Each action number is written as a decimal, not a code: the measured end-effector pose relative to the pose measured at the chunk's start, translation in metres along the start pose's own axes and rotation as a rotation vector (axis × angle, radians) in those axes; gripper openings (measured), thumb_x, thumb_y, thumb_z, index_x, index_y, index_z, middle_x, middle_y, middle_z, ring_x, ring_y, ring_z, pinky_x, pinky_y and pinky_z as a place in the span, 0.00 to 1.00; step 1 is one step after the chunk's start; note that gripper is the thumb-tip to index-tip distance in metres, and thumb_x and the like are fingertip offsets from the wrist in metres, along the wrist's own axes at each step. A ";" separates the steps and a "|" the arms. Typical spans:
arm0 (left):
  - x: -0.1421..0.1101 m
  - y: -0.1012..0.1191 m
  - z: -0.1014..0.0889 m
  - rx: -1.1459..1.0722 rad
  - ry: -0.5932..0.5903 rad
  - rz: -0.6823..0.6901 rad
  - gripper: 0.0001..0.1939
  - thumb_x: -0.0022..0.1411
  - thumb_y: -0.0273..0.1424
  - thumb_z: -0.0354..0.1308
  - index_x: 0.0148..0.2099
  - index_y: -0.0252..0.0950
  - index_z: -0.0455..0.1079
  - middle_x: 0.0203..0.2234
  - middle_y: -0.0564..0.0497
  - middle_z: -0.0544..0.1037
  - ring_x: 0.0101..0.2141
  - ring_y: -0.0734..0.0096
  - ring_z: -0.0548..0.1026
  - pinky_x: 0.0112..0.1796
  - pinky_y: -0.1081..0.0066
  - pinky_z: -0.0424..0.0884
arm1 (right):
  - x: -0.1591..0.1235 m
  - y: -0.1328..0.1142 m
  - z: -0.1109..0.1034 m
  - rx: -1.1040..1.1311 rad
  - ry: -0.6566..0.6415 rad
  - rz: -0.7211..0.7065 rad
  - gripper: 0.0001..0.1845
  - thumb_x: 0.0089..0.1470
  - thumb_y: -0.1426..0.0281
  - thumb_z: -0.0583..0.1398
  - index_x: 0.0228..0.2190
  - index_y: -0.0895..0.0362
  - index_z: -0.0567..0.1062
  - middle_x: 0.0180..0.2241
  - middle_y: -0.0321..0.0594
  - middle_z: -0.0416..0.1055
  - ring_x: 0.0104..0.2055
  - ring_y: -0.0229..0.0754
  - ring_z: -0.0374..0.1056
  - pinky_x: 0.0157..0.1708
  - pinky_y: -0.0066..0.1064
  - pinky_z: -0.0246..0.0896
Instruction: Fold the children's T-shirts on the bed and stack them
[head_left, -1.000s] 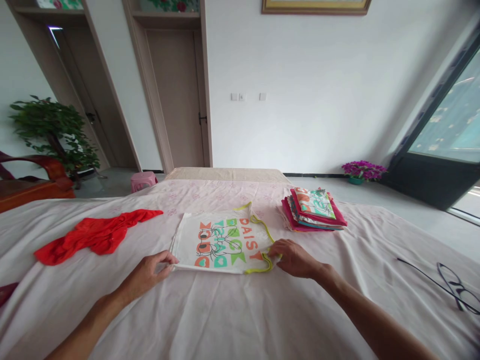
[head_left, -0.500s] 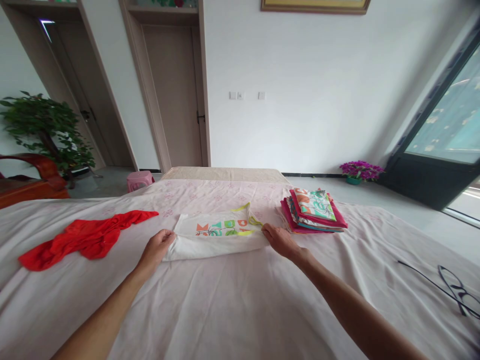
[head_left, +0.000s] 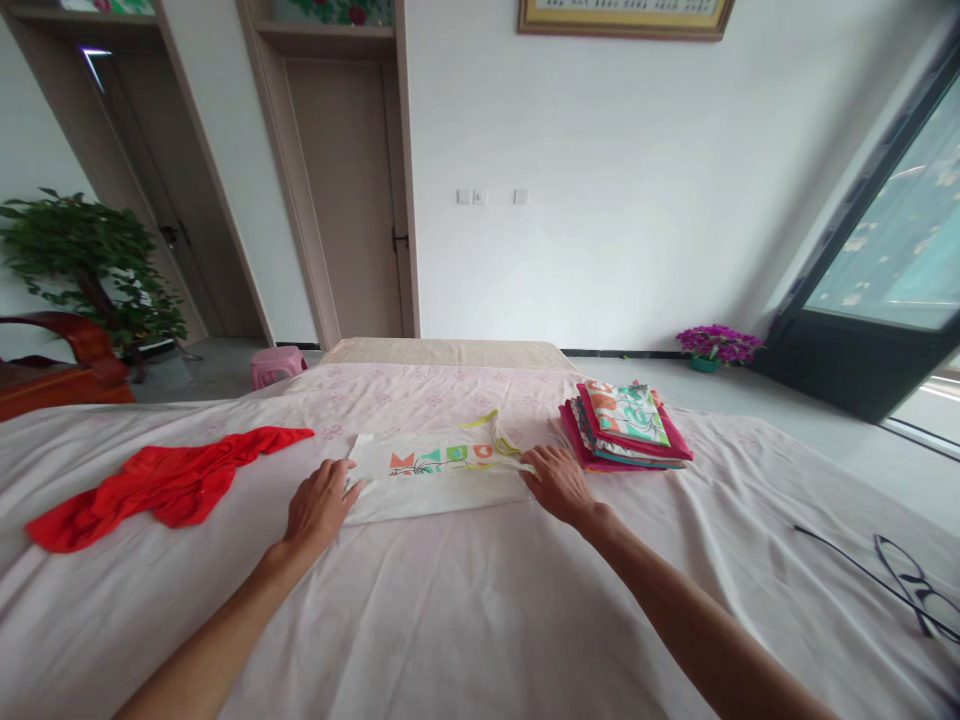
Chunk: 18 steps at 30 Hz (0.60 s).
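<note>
A white shirt with orange and green lettering and yellow trim lies folded into a flat strip on the bed sheet. Its left end is under the fingertips of my left hand, whose fingers are spread. At the other end, my right hand rests on the fabric with its fingers apart. Just past that hand sits a stack of folded clothes, mostly magenta, with a printed white piece on top. To the left of my left hand lies a crumpled red garment.
Black-framed glasses lie on the sheet at the right. Beyond the bed are a pink stool, a pot of purple flowers and a leafy plant. A wooden armchair stands at the far left.
The near part of the white shirt, held up between both hands before, now lies flat on the sheet. Both hands have let go of the edge and opened on top of it.
</note>
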<state>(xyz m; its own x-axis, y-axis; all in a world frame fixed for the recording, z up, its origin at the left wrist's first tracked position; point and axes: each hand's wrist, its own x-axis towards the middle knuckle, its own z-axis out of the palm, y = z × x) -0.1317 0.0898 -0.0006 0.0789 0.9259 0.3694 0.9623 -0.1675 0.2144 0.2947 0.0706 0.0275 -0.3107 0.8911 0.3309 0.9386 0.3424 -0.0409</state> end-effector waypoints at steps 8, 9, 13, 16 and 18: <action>-0.027 -0.008 -0.013 -0.044 -0.130 0.513 0.16 0.62 0.24 0.51 0.49 0.43 0.72 0.44 0.49 0.77 0.46 0.64 0.73 0.50 0.64 0.65 | -0.015 -0.007 0.007 0.001 -0.151 -0.250 0.15 0.58 0.78 0.53 0.43 0.55 0.75 0.42 0.44 0.72 0.47 0.45 0.63 0.47 0.36 0.53; -0.025 -0.007 -0.013 -0.024 -0.134 0.488 0.17 0.61 0.21 0.49 0.47 0.42 0.72 0.41 0.49 0.77 0.44 0.64 0.74 0.49 0.64 0.65 | -0.011 -0.009 0.008 -0.025 -0.154 -0.237 0.15 0.59 0.78 0.53 0.42 0.55 0.75 0.41 0.45 0.72 0.46 0.45 0.63 0.45 0.36 0.53; -0.017 -0.004 -0.017 -0.015 -0.099 0.384 0.15 0.59 0.20 0.49 0.40 0.40 0.73 0.36 0.48 0.77 0.40 0.64 0.74 0.45 0.64 0.66 | -0.008 -0.015 0.003 -0.074 -0.129 -0.209 0.14 0.58 0.80 0.52 0.35 0.56 0.76 0.37 0.45 0.71 0.42 0.45 0.62 0.41 0.36 0.52; -0.028 -0.005 -0.029 -0.042 -0.102 0.400 0.14 0.58 0.20 0.49 0.38 0.41 0.73 0.34 0.49 0.77 0.39 0.64 0.74 0.45 0.65 0.66 | -0.029 -0.018 -0.010 -0.056 -0.085 -0.225 0.14 0.55 0.81 0.52 0.32 0.56 0.75 0.34 0.44 0.71 0.40 0.45 0.61 0.40 0.36 0.51; -0.042 -0.004 -0.039 -0.042 -0.142 0.415 0.14 0.57 0.20 0.49 0.36 0.41 0.73 0.33 0.50 0.77 0.38 0.64 0.74 0.45 0.64 0.66 | -0.050 -0.021 -0.021 -0.025 -0.105 -0.248 0.13 0.51 0.81 0.53 0.30 0.56 0.75 0.33 0.43 0.71 0.38 0.44 0.61 0.39 0.36 0.51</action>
<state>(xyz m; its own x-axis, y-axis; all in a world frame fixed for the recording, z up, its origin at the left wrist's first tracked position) -0.1493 0.0381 0.0176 0.4949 0.8139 0.3044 0.8301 -0.5464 0.1115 0.2938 0.0123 0.0313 -0.5441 0.8074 0.2280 0.8350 0.5477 0.0528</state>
